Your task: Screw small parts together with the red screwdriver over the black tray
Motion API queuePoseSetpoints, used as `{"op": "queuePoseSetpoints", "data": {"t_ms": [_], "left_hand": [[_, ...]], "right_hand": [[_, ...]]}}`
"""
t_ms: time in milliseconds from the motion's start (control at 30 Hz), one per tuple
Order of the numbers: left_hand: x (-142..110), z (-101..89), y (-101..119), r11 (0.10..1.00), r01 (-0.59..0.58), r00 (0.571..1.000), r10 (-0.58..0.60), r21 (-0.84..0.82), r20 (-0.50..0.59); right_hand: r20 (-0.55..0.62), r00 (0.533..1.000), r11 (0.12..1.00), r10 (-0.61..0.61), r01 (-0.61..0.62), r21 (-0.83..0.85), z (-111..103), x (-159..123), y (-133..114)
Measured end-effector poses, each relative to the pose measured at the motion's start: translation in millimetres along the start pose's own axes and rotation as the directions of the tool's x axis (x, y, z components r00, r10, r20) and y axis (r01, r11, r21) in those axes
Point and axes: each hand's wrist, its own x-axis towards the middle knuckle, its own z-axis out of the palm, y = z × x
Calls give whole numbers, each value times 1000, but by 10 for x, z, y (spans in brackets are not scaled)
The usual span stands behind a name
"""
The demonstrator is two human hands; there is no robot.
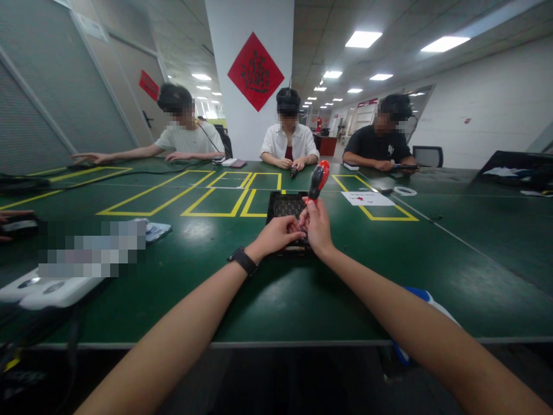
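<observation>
A screwdriver with a red and black handle stands nearly upright, tilted a little to the right. My right hand is closed around its lower part, and the handle's end sticks up above the fingers. Close beside it, my left hand is closed in a pinch near the screwdriver's lower end; whatever lies between those fingertips is too small to make out. Both hands are over a black tray with a patterned inside, which rests on the green table. The hands cover much of the tray and hide the screwdriver's tip.
Three people sit across the table, and part of another person's hand shows at the left edge. A white device lies at left. A paper sheet and a tape roll lie right of the tray. Yellow tape marks rectangles.
</observation>
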Motion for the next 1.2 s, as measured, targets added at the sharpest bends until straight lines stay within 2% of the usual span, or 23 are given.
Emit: {"op": "queuePoseSetpoints", "data": {"t_ms": [133,367,533,967,1200], "left_hand": [[-1,1,-22,998,-17,1000,17,66,7],[-6,-5,-10,992,-113,993,112,46,29],[-1,-23,34,989,-143,988,140,41,64],[4,3,-15,1000,-6,1000,6,19,-21],[5,-9,23,998,-70,997,70,-12,14]], "right_hand": [[-11,1000,1000,-14,14,-10,-3,-4,-24],[-45,999,1000,-27,26,-9,-13,1,-19],[6,1000,1000,2,-2,9,-26,-1,18],[19,999,996,-32,30,88,20,-33,-62],[58,998,994,-13,6,109,0,-29,-62]]}}
